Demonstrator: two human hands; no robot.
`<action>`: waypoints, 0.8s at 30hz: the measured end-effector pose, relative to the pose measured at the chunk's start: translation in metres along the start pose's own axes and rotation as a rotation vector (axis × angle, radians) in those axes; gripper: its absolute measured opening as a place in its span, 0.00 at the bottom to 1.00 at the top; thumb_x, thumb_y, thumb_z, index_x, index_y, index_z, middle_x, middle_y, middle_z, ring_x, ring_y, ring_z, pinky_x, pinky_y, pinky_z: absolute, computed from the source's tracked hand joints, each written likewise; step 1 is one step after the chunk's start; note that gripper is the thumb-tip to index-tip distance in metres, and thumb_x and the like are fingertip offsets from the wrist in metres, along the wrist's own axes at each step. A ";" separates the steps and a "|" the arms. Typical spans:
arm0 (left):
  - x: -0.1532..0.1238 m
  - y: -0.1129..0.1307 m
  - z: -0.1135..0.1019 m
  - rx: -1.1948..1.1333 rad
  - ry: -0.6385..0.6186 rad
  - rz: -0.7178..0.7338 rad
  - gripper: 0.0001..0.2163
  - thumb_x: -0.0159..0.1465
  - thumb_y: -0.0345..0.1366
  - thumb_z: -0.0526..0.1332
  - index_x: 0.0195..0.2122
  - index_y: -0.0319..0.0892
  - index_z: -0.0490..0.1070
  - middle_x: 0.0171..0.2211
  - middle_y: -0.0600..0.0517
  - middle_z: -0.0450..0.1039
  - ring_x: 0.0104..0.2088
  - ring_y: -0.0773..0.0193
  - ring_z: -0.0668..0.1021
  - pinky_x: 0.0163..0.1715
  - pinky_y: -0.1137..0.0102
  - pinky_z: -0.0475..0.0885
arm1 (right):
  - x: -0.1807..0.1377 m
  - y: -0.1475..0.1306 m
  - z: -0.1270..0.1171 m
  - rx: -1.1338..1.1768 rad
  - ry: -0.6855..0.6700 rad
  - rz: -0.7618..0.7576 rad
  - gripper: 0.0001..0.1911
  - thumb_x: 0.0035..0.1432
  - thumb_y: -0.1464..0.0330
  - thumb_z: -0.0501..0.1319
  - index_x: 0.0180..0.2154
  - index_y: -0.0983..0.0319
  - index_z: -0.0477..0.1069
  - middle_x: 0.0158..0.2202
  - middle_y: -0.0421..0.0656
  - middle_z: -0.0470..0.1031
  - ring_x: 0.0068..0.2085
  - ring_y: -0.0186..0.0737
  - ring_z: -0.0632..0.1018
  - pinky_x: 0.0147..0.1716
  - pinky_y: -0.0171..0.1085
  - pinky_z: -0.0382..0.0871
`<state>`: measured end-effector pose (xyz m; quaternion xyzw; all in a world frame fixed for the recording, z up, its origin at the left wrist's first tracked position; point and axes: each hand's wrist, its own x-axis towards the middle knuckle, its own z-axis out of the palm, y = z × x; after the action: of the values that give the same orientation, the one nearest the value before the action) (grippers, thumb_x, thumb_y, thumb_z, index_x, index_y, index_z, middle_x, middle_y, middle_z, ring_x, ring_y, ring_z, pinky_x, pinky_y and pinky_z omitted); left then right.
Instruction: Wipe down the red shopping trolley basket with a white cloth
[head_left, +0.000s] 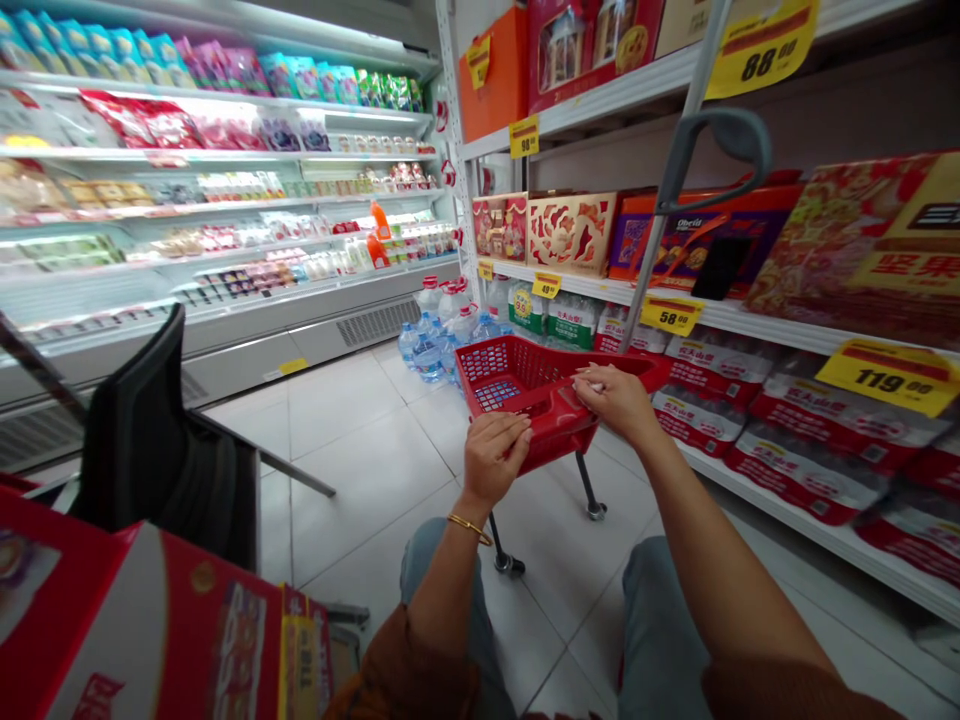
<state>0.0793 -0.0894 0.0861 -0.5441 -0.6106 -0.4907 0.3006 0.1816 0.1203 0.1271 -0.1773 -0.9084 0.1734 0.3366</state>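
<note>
A small red plastic shopping cart point(547, 356) stands in front of me on thin grey legs with castors. Its smooth red handle point(561, 408) runs across the near side. At the left end, my left hand point(495, 450) is wrapped over the handle, a gold bracelet point(471, 528) on its wrist. Further right, my right hand point(619, 398) grips the same handle with the fingers curled down. Through the latticed basket bottom, no goods show in the visible part.
Refrigerated shelves point(315, 340) line the far left. Bottled water point(439, 340) stands on the floor beyond the cart. On the right, a shelf rack point(757, 330) holds gift boxes and water packs. A black chair point(142, 430) and red cartons point(180, 620) are close on my left.
</note>
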 end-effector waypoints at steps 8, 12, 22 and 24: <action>0.011 0.034 0.015 0.337 -0.104 -0.019 0.11 0.66 0.30 0.57 0.47 0.38 0.76 0.46 0.44 0.80 0.49 0.54 0.79 0.57 0.52 0.69 | -0.001 -0.004 0.003 -0.005 0.062 -0.006 0.11 0.60 0.67 0.58 0.36 0.57 0.81 0.44 0.44 0.82 0.50 0.47 0.80 0.60 0.51 0.66; 0.016 0.042 0.038 0.361 -0.168 -0.047 0.16 0.68 0.31 0.54 0.54 0.35 0.71 0.54 0.39 0.75 0.56 0.52 0.76 0.59 0.52 0.68 | -0.003 -0.014 0.003 0.019 0.055 -0.063 0.12 0.59 0.67 0.58 0.37 0.59 0.81 0.43 0.46 0.82 0.49 0.47 0.81 0.56 0.48 0.71; 0.003 0.031 0.041 0.418 -0.197 0.037 0.15 0.67 0.32 0.56 0.52 0.35 0.73 0.50 0.40 0.78 0.50 0.52 0.80 0.47 0.58 0.72 | -0.019 -0.036 0.015 0.037 -0.003 -0.204 0.12 0.62 0.67 0.57 0.42 0.56 0.80 0.46 0.45 0.81 0.53 0.47 0.79 0.58 0.50 0.70; 0.005 0.029 0.039 0.431 -0.188 0.069 0.14 0.68 0.33 0.55 0.52 0.36 0.73 0.49 0.41 0.78 0.49 0.53 0.80 0.45 0.60 0.73 | -0.015 -0.032 0.013 0.009 -0.019 -0.163 0.12 0.61 0.67 0.58 0.41 0.56 0.80 0.46 0.45 0.82 0.54 0.48 0.78 0.60 0.52 0.66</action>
<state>0.1124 -0.0533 0.0854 -0.5315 -0.7074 -0.2857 0.3681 0.1765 0.0831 0.1235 -0.0994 -0.9223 0.1511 0.3416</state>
